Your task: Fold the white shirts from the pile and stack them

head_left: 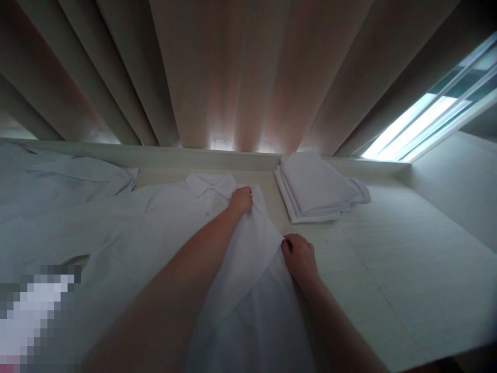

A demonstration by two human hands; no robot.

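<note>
A white collared shirt (248,264) lies spread on the pale surface, its collar (212,182) toward the curtain side. My left hand (243,199) is closed on the shirt's cloth near the shoulder, just right of the collar. Lower and farther right, my right hand (301,254) pinches the edge of the same shirt, where a flap of cloth comes to a point. My left forearm crosses over the shirt and hides part of its front.
Folded white garments (316,186) lie in a stack beyond my right hand. More white clothing (58,191) is spread at the left. Long brown curtains (248,77) hang behind the surface, with a bright window (427,119) at the right. A blurred patch covers the lower left corner.
</note>
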